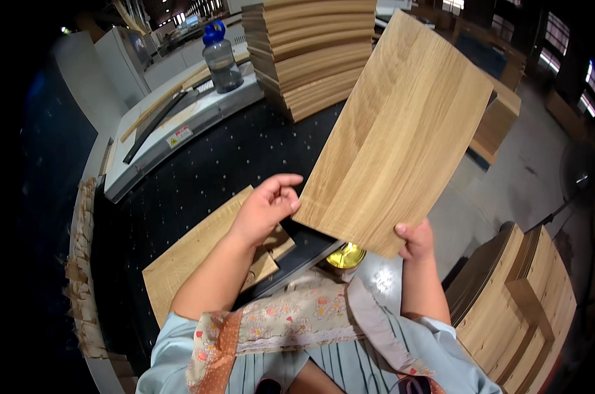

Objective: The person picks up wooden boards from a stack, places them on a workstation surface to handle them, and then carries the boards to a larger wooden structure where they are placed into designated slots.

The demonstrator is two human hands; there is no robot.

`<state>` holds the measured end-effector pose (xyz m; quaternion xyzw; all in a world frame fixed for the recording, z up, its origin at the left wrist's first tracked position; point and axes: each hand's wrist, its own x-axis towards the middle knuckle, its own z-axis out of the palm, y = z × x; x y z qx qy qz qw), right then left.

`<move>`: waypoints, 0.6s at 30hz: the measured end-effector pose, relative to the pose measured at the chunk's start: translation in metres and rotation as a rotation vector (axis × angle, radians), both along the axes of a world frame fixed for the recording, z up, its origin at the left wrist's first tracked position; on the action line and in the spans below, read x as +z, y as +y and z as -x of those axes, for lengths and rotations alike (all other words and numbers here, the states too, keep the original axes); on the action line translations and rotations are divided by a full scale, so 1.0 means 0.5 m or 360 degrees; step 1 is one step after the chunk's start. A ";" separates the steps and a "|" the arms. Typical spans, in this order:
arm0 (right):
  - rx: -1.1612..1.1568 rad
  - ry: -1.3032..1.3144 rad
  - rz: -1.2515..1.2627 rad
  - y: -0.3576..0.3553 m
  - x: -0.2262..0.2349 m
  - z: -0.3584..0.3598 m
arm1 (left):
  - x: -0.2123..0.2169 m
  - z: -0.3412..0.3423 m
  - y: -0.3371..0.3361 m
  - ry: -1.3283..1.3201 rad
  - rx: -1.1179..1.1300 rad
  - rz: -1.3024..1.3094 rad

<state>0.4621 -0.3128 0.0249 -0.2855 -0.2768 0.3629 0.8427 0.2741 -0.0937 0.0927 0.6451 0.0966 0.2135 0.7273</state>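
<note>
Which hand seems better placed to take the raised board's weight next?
Probably the right hand: its thumb lies over the raised board near the lower right corner, in a grip. The left hand is half open beside the lower left corner; I cannot tell whether it touches.

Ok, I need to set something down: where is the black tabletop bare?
Black tabletop lies bare between the white ledge and the flat board, continuing to the tall stack. It's crowded at the near edge, where the flat board lies beneath the left forearm.
</note>
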 end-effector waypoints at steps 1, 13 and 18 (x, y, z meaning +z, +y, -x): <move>0.0006 -0.0014 0.0003 0.009 0.006 0.004 | 0.001 0.008 0.004 0.0007 0.0007 -0.0008; 0.0165 -0.0144 0.0086 0.100 0.028 0.064 | -0.013 0.121 0.042 0.0044 0.0291 -0.0225; 0.0220 -0.0158 0.0077 0.129 0.033 0.083 | -0.039 0.145 0.075 0.0011 0.0356 -0.0275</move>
